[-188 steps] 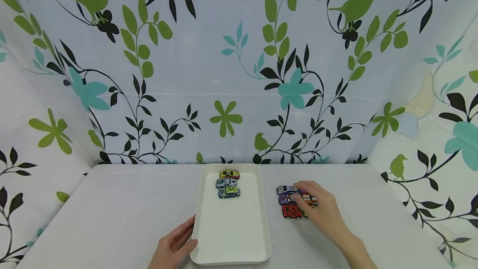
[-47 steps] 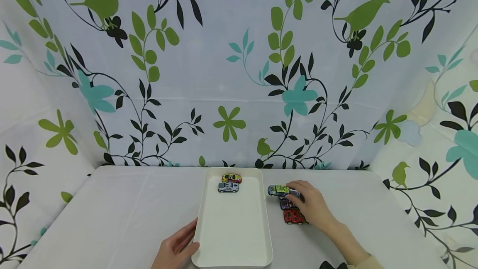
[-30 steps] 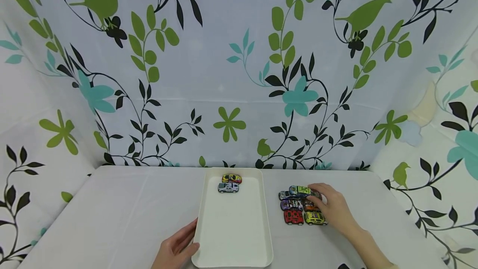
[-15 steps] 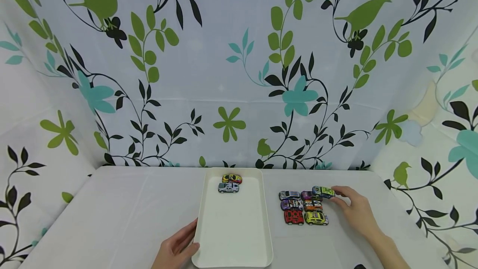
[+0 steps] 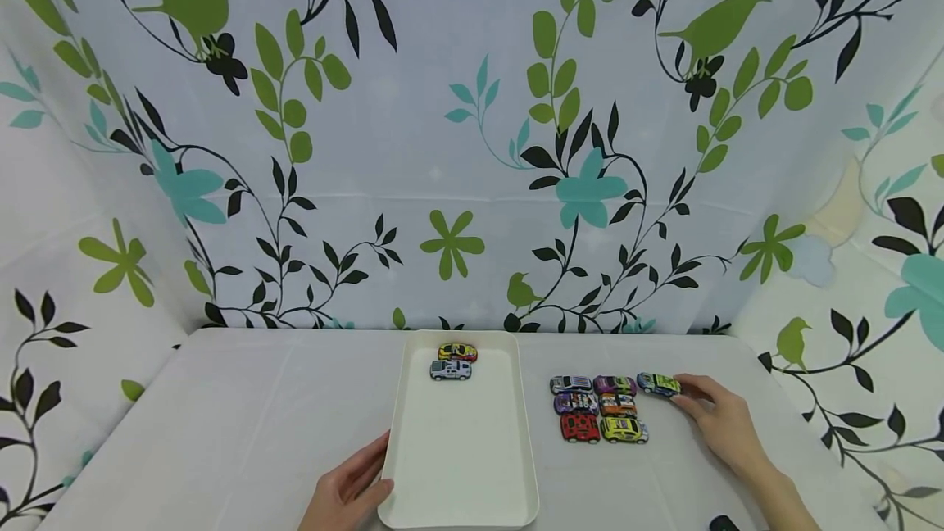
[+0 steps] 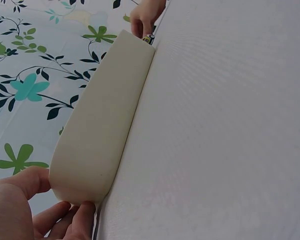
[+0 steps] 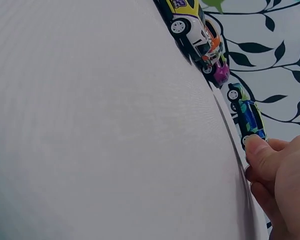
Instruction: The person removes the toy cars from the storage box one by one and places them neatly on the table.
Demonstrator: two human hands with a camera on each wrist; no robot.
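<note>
My right hand (image 5: pixel 719 424) pinches a small green-and-blue toy car (image 5: pixel 659 384) by its right end, between thumb and fingers. In the right wrist view, the thumb presses the side of this toy car (image 7: pixel 251 117). Just left of it, several toy cars stand in two columns, among them a purple one (image 5: pixel 615 385), an orange one (image 5: pixel 618 406), a yellow one (image 5: pixel 624 430) and a red one (image 5: pixel 579 428). My left hand (image 5: pixel 347 483) grips the left edge of a white tray (image 5: pixel 459 465); in the left wrist view, thumb and fingers clasp the tray's corner (image 6: pixel 97 125).
Near the tray's far end sit a yellow-and-red toy car (image 5: pixel 457 352) and a silver one (image 5: pixel 451 370). A patterned curtain (image 5: pixel 354 146) rises behind the white table (image 5: pixel 243 433). A black object (image 5: pixel 723 523) shows at the bottom edge, by the right forearm.
The green-and-blue car stood in the tray at first; my right hand has carried it over the other cars to their right side and lowered it. My left hand stays on the tray.
</note>
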